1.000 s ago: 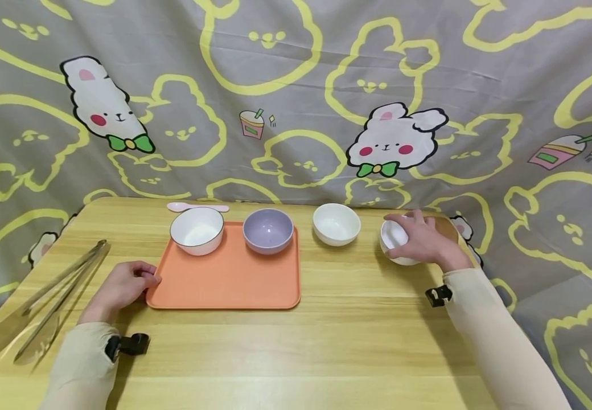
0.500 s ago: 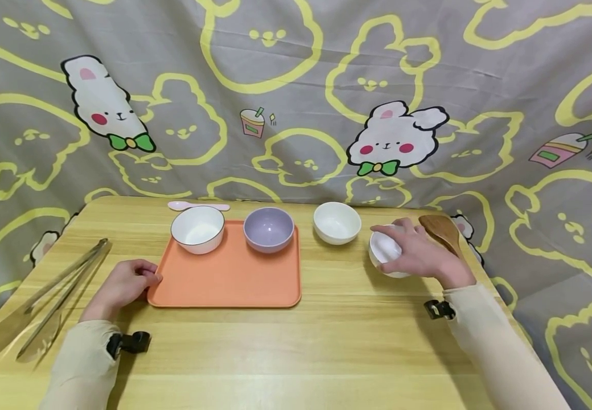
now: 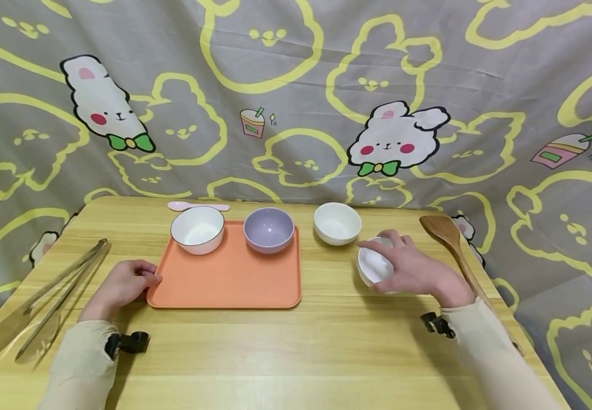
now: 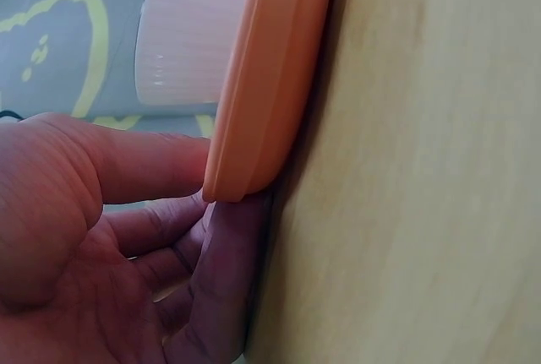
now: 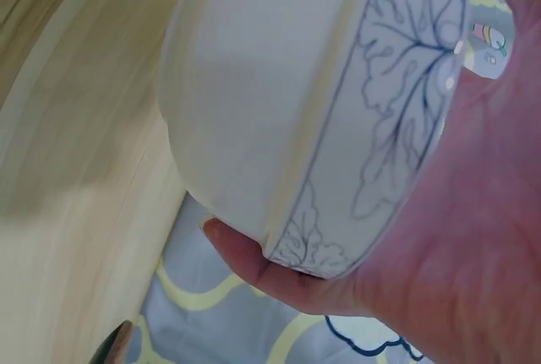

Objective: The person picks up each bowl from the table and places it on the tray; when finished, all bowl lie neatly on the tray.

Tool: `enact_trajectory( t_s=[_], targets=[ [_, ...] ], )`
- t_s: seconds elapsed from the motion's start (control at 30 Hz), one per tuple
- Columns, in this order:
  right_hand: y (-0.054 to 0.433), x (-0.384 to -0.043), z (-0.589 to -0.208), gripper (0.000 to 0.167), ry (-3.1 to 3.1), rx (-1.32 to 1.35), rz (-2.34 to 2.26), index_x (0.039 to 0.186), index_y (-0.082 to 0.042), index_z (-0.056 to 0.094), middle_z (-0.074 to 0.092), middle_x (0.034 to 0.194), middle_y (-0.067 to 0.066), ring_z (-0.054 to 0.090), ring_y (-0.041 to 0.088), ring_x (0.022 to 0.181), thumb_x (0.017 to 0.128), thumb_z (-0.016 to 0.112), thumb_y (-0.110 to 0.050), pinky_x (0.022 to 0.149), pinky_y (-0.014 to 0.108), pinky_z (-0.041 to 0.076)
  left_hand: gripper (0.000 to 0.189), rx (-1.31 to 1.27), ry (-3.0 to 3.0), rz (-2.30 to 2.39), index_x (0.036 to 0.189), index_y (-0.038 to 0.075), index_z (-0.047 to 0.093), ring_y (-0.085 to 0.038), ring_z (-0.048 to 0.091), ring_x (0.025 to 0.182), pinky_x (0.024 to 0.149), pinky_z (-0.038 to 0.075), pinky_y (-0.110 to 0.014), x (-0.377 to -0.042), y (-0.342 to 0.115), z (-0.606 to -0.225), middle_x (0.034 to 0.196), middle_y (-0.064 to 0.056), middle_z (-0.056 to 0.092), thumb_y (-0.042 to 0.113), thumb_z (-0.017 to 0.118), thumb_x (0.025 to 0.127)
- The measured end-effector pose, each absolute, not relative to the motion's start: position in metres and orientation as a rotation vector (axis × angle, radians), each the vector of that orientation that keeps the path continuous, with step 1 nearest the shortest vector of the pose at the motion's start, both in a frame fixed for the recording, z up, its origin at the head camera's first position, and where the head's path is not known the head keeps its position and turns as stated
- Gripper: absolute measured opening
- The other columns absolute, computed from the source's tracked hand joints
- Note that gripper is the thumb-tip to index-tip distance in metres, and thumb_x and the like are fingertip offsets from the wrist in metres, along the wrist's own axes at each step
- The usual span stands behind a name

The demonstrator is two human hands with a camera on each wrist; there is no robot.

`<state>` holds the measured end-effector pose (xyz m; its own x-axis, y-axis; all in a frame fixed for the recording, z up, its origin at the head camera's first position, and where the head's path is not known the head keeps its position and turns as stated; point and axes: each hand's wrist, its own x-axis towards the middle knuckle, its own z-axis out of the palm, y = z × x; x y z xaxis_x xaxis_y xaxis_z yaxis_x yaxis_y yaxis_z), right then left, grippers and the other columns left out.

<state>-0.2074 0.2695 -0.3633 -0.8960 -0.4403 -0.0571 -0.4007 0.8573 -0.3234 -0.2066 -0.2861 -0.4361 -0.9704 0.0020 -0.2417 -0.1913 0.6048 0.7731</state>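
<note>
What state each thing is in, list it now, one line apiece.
Leaf-patterned bowl, gripped by the right hand; table contact unclear.
Orange tray, on the table, left edge pinched by the left hand.
Dark-rimmed bowl, upright, empty, on the tray.
Purple bowl, upright, empty, on the tray.
Cream bowl, upright, empty, on the table.
Pink spoon, lying behind the tray.
Wooden spatula, lying down.
Tongs, lying open.

The head camera faces forward and down across the table (image 3: 286, 347) to the curtain (image 3: 296, 51). The left wrist camera looks closely at the orange tray's (image 4: 266, 85) edge; the right wrist camera, also near, faces a bowl's (image 5: 254, 85) outer wall. The head view shares both.
</note>
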Motion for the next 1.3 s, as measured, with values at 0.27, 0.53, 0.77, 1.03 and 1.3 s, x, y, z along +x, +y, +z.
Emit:
enact_trajectory(
  t_s=[0.27,0.53,0.77,1.03,1.3],
  targets=[
    [0.252,-0.201,-0.363,0.080,2.876,-0.748,-0.463,0.141,-0.032,0.051,0.035,0.141,0.018,0.038,0.038,0.114,0.067,0.084,-0.035,0.076,0.049,0.047,0.033,-0.159,2.627,1.284,0.112,-0.014,0.056,-0.018,0.059,0.070,0.059,0.050,-0.030,-0.207,-0.289,-0.437,0.088,-0.011,0.062,0.009,0.065,0.091],
    [0.229,-0.193,-0.363,0.084,2.876,-0.858,-0.420,0.142,-0.031,0.051,0.033,0.145,0.016,0.037,0.037,0.119,0.065,0.084,-0.039,0.079,0.049,0.048,0.033,-0.164,2.618,1.302,0.112,-0.015,0.055,-0.018,0.059,0.069,0.058,0.051,-0.030,-0.207,-0.291,-0.440,0.089,-0.012,0.062,0.008,0.065,0.092],
    [0.207,-0.187,-0.358,0.086,2.842,-0.962,-0.401,0.143,-0.035,0.049,0.027,0.149,0.010,0.036,0.035,0.120,0.065,0.084,-0.042,0.081,0.047,0.048,0.033,-0.164,2.597,1.332,0.113,-0.016,0.055,-0.017,0.059,0.070,0.059,0.052,-0.030,-0.207,-0.290,-0.440,0.088,-0.011,0.062,0.007,0.064,0.091],
    [0.181,-0.189,-0.354,0.086,2.797,-1.031,-0.365,0.146,-0.041,0.044,0.023,0.153,0.008,0.028,0.035,0.130,0.068,0.082,-0.046,0.086,0.047,0.047,0.032,-0.158,2.597,1.332,0.112,-0.015,0.055,-0.017,0.059,0.071,0.059,0.052,-0.030,-0.208,-0.288,-0.438,0.087,-0.010,0.062,0.006,0.064,0.091],
    [0.152,-0.195,-0.348,0.084,2.750,-1.143,-0.348,0.146,-0.040,0.043,0.027,0.150,0.008,0.028,0.033,0.132,0.071,0.079,-0.047,0.088,0.045,0.046,0.033,-0.167,2.603,1.314,0.113,-0.015,0.054,-0.017,0.058,0.071,0.060,0.051,-0.030,-0.207,-0.288,-0.437,0.088,-0.010,0.062,0.007,0.064,0.091]
  ],
)
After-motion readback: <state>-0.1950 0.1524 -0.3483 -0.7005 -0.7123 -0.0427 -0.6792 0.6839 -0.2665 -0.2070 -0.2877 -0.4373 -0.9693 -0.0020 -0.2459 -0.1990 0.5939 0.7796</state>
